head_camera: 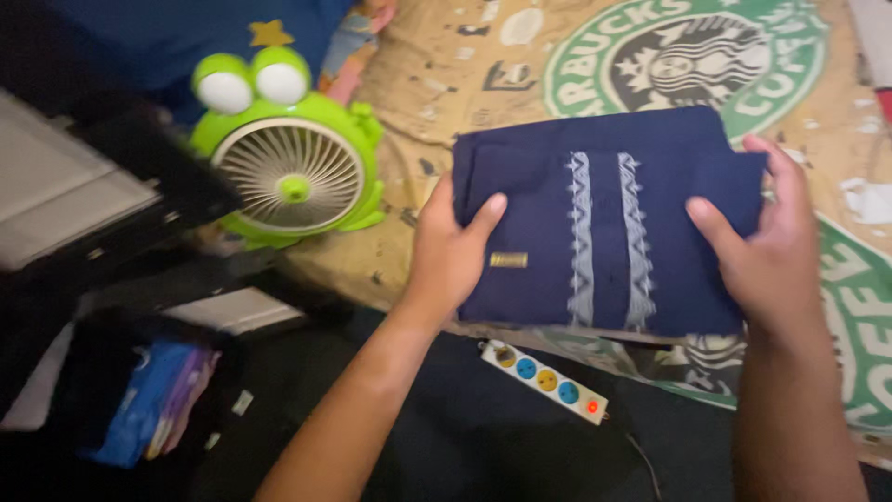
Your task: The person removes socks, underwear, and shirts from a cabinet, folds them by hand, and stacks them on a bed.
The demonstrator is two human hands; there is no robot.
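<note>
A folded navy garment [604, 223] is lying flat as a neat rectangle on a printed tan and green mat; two pale zigzag embroidered bands are running down its middle; a small gold label is showing near its left edge; its side edges are sitting under gripping fingers.
</note>
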